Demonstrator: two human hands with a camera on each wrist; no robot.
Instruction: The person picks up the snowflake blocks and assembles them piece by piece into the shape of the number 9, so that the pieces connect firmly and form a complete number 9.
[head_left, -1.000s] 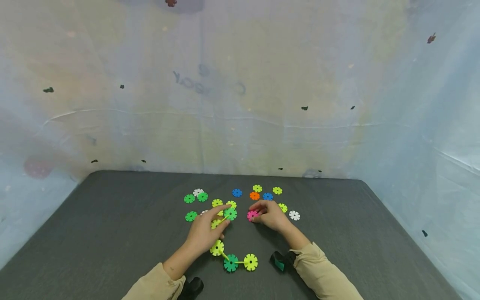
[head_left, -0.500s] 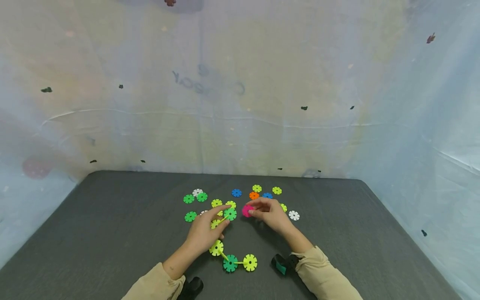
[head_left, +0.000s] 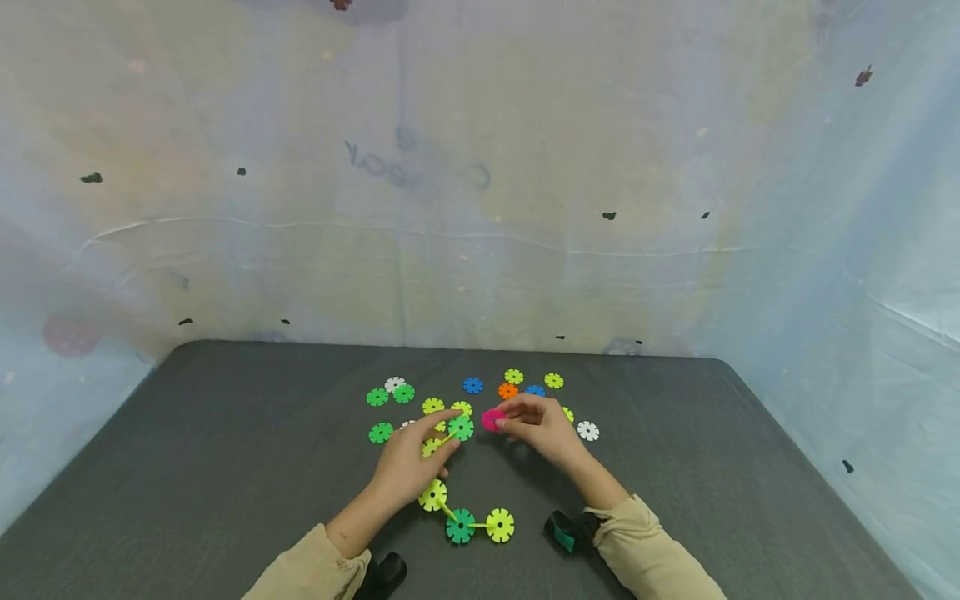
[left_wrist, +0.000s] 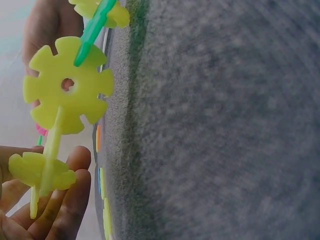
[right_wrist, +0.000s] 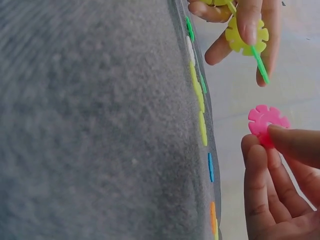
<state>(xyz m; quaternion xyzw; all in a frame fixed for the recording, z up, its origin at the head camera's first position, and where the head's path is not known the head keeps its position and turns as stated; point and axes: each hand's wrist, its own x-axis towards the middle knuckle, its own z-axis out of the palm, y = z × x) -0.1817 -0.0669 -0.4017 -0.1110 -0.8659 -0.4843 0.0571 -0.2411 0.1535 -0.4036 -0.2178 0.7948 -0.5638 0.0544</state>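
Observation:
My left hand [head_left: 411,457] grips a chain of slotted plastic snowflake discs, lifted off the table. A light green disc [head_left: 462,428] forms its far end, by the fingertips. At the near end hang a yellow disc [head_left: 432,496], a darker green disc [head_left: 461,527] and another yellow disc [head_left: 500,525]. In the left wrist view, a yellow disc [left_wrist: 42,92] is slotted crosswise to its neighbours. My right hand [head_left: 546,429] pinches a pink snowflake disc [right_wrist: 258,120] between thumb and fingers. A small gap separates it from the light green end disc.
Loose discs lie flat on the dark grey table [head_left: 247,467] beyond the hands: green [head_left: 380,432], white [head_left: 588,431], blue [head_left: 473,385], orange [head_left: 508,391] and yellow [head_left: 553,381]. A pale sheet [head_left: 480,275] hangs behind the table's far edge.
My right hand has raised the pink disc off the table and brought it left, closer to the chain's light green end. The left hand holds nearly still.

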